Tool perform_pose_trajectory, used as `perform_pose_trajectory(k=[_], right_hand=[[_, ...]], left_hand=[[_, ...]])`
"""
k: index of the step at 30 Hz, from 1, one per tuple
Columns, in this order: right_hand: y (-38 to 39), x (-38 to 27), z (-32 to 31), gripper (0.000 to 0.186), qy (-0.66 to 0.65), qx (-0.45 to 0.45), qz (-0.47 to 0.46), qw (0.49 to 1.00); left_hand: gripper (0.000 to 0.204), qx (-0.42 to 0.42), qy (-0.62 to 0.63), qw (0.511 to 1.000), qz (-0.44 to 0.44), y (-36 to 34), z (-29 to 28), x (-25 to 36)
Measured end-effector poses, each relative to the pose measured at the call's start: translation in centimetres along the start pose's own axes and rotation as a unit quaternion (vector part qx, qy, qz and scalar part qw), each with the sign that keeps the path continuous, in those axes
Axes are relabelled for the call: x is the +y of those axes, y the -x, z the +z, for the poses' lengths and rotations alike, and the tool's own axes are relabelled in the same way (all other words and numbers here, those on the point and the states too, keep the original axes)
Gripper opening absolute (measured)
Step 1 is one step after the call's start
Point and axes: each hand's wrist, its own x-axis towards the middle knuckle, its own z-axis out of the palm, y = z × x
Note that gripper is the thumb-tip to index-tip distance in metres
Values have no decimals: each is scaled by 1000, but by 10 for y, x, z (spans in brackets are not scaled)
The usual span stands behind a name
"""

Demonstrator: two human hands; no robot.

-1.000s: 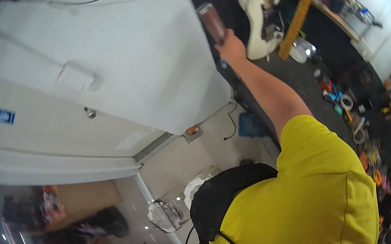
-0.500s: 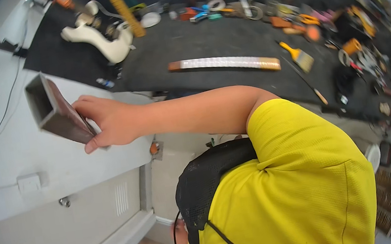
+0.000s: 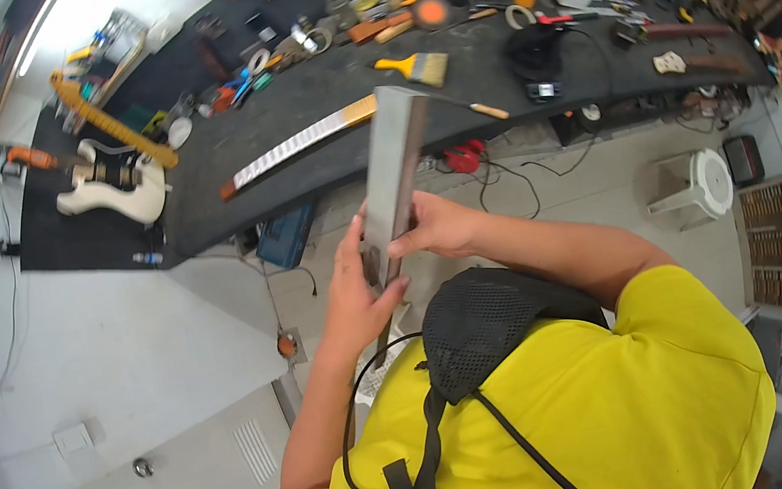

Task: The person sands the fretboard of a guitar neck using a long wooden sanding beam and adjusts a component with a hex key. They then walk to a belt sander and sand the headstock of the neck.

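A long rectangular metal tube stands tilted in front of my chest, its upper end overlapping the near edge of the workbench. My left hand grips its lower part from the left. From the other side, my right hand closes round it a little higher, the thumb lying across the near face. Just beyond the tube lies a guitar neck with pale tape strips along its fretboard, one end hidden behind the tube. A yellow-handled paintbrush and a thin tool with a wooden handle rest nearby.
The black workbench carries a white guitar body, a yellow slotted bar and several hand tools along its back. Beneath it are a blue case and loose cables. A white stool and a drawer cabinet stand right.
The tube has come from the far left to in front of my chest and now points away over the bench. My left hand has joined my right on it. The view has turned right.
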Motion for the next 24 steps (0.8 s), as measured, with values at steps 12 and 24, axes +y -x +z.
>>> perform_pose_trajectory(k=[12,24], right_hand=[[442,-60,-220,71,417,421,130,794],[779,0,-322,55,177,706,147,670]], left_hand=[[82,-274,49,957,78,-149,305,113],[79,-344,-126,896,252,-313,579,260]])
